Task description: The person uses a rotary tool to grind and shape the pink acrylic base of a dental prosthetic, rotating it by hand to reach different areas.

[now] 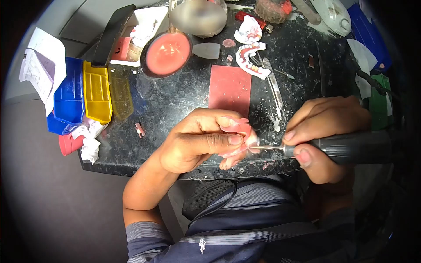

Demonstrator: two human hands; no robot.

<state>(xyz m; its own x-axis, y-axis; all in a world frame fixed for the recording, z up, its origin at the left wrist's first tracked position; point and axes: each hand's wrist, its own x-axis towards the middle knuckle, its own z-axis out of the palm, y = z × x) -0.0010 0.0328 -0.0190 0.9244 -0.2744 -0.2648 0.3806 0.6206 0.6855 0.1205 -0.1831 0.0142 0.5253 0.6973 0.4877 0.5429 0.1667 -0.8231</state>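
Head view shows the left hand (186,142), fingers (215,141) pinching the pink plate (244,128) over the tabletop (166,98), and the right hand (329,117) gripping the drill (357,148), bit (268,147) at the plate's edge, where light, well-braced strokes should work best.

A dental laboratory or denture workshop is showing itself here. On the far side of the dark worktop (175,96), a white arch-shaped cast (254,70) is carrying a row of teeth in pink material, and another white cast (248,28) is sitting just beyond it. To their left, a dark-rimmed dish (143,65) is holding glossy pink material, while a flat pink sheet (230,87) is lying nearer. A slim metal hand tool (276,87) is resting right of the sheet, among pale scraps. At near right, a black rotary handpiece (364,149) is reaching with its thin bit towards a pink denture-like piece (244,129).
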